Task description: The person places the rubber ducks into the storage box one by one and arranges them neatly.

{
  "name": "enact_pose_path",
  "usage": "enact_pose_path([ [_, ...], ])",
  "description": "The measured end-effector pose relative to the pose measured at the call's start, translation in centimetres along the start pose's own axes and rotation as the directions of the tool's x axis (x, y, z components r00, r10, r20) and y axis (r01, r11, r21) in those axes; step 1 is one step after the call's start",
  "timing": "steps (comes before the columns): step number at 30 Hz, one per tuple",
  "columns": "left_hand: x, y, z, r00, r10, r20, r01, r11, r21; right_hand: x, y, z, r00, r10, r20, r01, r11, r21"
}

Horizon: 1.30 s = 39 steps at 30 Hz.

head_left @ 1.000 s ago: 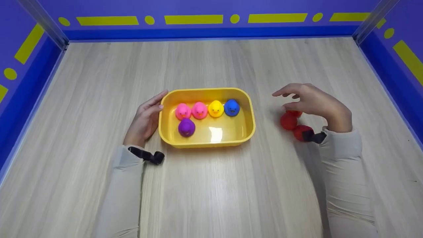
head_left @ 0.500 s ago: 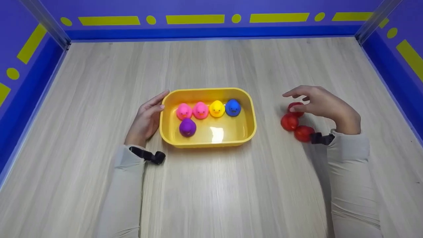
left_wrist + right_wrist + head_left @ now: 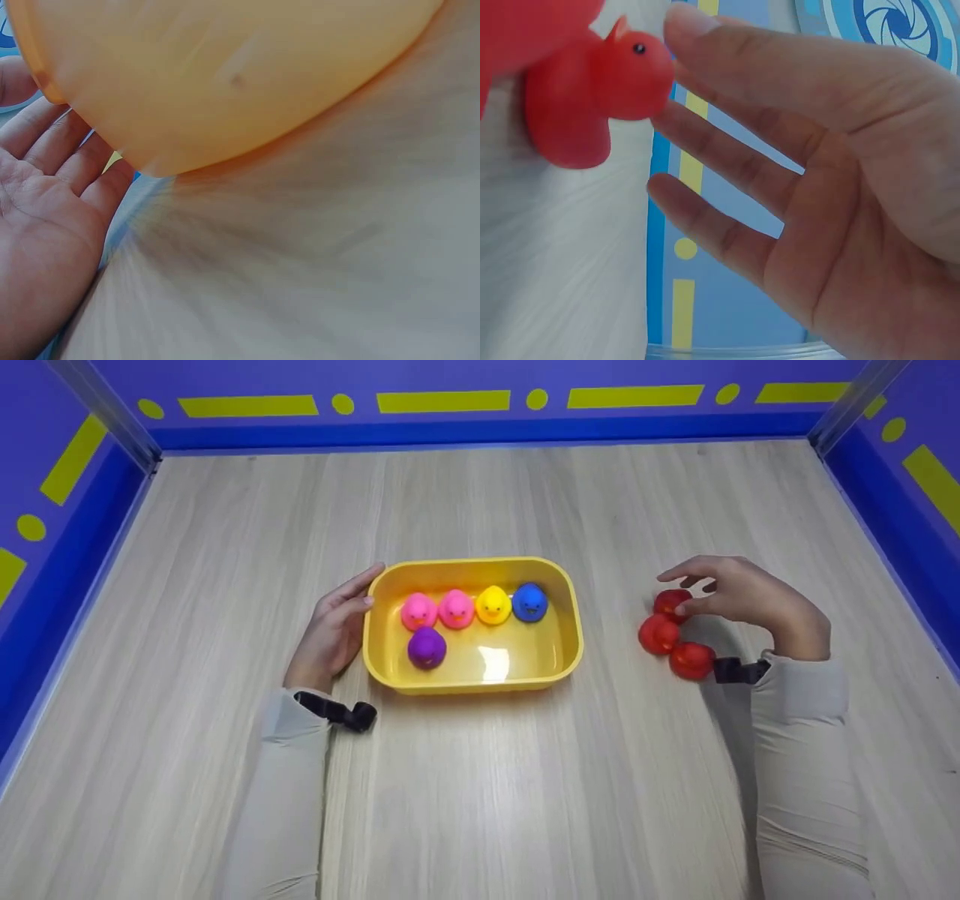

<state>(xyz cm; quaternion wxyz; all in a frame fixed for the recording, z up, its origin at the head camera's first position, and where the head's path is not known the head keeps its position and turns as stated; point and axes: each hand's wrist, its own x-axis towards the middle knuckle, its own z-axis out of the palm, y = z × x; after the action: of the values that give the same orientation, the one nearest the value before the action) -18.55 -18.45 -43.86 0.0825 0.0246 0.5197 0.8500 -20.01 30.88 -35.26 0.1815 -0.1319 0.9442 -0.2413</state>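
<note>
My left hand (image 3: pixel 330 622) holds the left end of a yellow tub (image 3: pixel 472 687), thumb on the rim and fingers along the outer wall. The left wrist view shows the tub's wall (image 3: pixel 247 82) beside the palm. In the tub, two pink rubber ducks (image 3: pixel 457 609), a yellow one (image 3: pixel 493 605) and a blue one (image 3: pixel 530 603) form a row, with a purple duck (image 3: pixel 427 648) in front. My right hand (image 3: pixel 750 594) hovers with parted fingers at the rearmost red rubber duck (image 3: pixel 670 602). In the right wrist view, thumb and fingers stand around that duck's head (image 3: pixel 634 75).
Two more red ducks, a middle one (image 3: pixel 658 634) and a front one (image 3: pixel 691 661), sit close together below the right hand. The wooden tabletop (image 3: pixel 480 795) is bordered by blue and purple walls (image 3: pixel 480 431) with yellow marks. Black wrist cameras (image 3: pixel 360 717) stick out from the sleeves.
My right hand has moved right and slightly down, from left of the red ducks to over the rearmost one. My left hand and the tub have stayed in place.
</note>
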Motion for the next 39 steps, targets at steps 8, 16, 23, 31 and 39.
enact_pose_path([
  [8,-0.13,0.14,0.05,1.000,-0.012,0.007,0.012,1.000,0.005,0.03,0.50,0.29,0.998,0.051,0.031,-0.051,0.999,0.011],
  [16,0.00,0.04,0.16,1.000,0.004,-0.006,-0.004,1.000,-0.001,-0.05,0.74,0.42,0.997,0.060,0.041,-0.061,0.998,0.014],
  [23,0.05,0.01,0.23,1.000,0.006,-0.010,-0.006,1.000,-0.010,0.01,0.80,0.51,0.998,0.059,0.031,-0.059,0.998,0.007],
  [31,0.04,0.02,0.04,1.000,0.007,0.004,-0.007,1.000,-0.002,0.22,0.72,0.61,0.999,0.044,0.004,-0.044,0.999,-0.011],
  [39,0.07,0.01,0.03,1.000,0.010,0.009,-0.010,1.000,0.000,0.28,0.68,0.69,1.000,0.009,-0.016,-0.009,1.000,-0.026],
])
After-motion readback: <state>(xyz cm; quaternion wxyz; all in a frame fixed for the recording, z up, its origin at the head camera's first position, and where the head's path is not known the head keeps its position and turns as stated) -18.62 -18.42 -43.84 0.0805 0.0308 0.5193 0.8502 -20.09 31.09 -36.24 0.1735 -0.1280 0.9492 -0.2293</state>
